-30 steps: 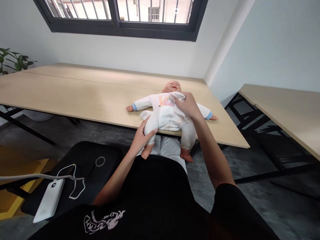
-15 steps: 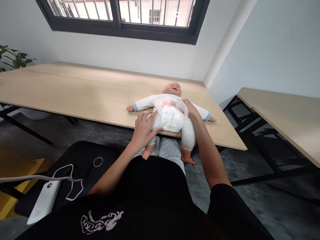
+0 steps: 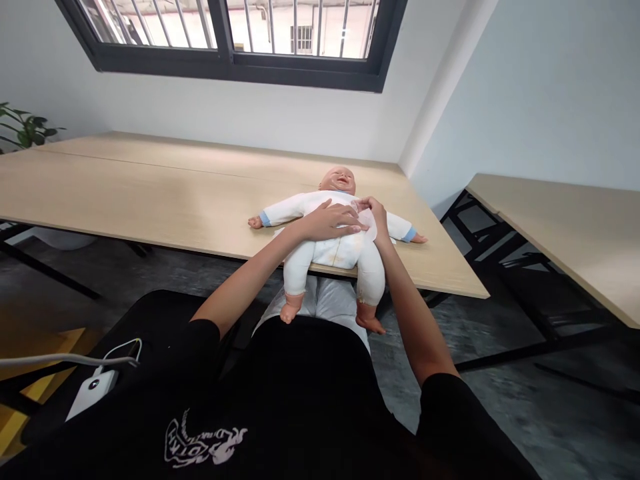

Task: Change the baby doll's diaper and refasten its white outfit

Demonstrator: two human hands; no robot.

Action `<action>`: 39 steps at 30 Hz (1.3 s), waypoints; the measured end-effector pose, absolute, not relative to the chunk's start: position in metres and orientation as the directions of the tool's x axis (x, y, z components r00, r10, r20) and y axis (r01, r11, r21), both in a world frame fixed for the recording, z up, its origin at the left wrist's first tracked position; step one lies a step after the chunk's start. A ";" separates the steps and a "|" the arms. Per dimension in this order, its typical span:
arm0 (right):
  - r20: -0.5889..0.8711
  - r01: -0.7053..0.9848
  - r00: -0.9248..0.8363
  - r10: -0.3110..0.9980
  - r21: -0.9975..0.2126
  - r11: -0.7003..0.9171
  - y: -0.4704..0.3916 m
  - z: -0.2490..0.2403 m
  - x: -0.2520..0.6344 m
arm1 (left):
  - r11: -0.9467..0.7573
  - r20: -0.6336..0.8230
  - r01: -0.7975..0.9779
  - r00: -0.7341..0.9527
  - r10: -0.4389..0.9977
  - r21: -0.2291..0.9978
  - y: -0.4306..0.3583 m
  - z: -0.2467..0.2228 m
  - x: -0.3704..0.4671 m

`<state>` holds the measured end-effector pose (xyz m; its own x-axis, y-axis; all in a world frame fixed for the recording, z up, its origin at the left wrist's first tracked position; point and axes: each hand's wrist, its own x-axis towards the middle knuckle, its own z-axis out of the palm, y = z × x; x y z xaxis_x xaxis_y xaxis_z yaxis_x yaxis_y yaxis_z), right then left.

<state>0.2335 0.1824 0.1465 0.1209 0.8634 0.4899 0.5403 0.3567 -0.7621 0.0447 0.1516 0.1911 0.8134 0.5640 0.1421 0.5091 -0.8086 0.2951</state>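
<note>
A baby doll (image 3: 341, 180) in a white suit with blue cuffs lies on its back, its legs hanging over the table's front edge. Around its hips is a white patterned diaper (image 3: 336, 255). My left hand (image 3: 327, 221) rests flat across the doll's belly and the diaper's upper front, fingers stretched out, covering much of it. At the diaper's side on the right, my right hand (image 3: 374, 212) pinches a pale, thin side flap (image 3: 369, 225) of the diaper. Part of that flap is hidden behind the fingers.
The light wood table (image 3: 190, 200) runs along the wall under a barred window. A second table (image 3: 560, 220) stands at the right. On the black chair (image 3: 145, 320) at the lower left lies a white power bank (image 3: 95, 390) with a cable.
My left hand has moved from beside the doll's thigh up and right onto the diaper's front. My right hand stays at the diaper's side. The camera view has shifted slightly.
</note>
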 end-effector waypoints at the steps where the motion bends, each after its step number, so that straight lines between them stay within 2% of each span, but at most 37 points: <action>1: 0.462 0.532 0.177 0.869 -0.788 0.311 0.184 0.143 0.237 | -0.806 0.122 0.514 0.816 0.565 0.294 0.155 0.193 0.047; 3: 0.443 0.512 0.260 0.858 -0.817 0.267 0.182 0.136 0.245 | -0.793 0.084 0.533 0.813 0.577 0.294 0.161 0.195 0.051; 7: 0.510 0.584 0.268 0.817 -0.761 0.283 0.155 0.114 0.268 | -0.770 0.020 0.564 0.803 0.596 0.299 0.173 0.197 0.061; 13: 0.467 0.865 0.194 0.863 -0.497 0.074 0.112 0.086 0.299 | -0.747 -0.038 0.600 0.786 0.617 0.285 0.193 0.198 0.077; 17: 0.427 0.921 0.099 0.899 -0.382 0.080 0.108 0.080 0.302 | -0.724 -0.046 0.620 0.768 0.639 0.301 0.197 0.199 0.083; 27: 0.479 0.890 0.141 0.866 -0.444 0.101 0.122 0.085 0.306 | -0.730 -0.005 0.603 0.772 0.636 0.321 0.192 0.194 0.079; 30: 0.450 0.880 0.155 0.879 -0.468 0.085 0.125 0.086 0.307 | -0.737 -0.002 0.594 0.779 0.627 0.322 0.193 0.192 0.077; 35: 0.483 0.903 0.173 0.858 -0.425 0.057 0.119 0.085 0.305 | -0.728 0.003 0.598 0.772 0.635 0.336 0.196 0.189 0.076; 37: 0.503 0.880 0.188 0.844 -0.468 0.083 0.116 0.085 0.304 | -0.725 0.014 0.593 0.771 0.637 0.350 0.197 0.188 0.076; 39: 0.494 0.816 0.247 0.833 -0.570 0.096 0.113 0.089 0.303 | -0.724 0.023 0.586 0.771 0.636 0.364 0.197 0.187 0.076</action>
<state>0.3028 0.1135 0.0890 0.2474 0.8333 0.4944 0.8163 0.0956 -0.5696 0.0756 0.1971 0.1869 0.7713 0.6360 0.0226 0.5861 -0.7238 0.3642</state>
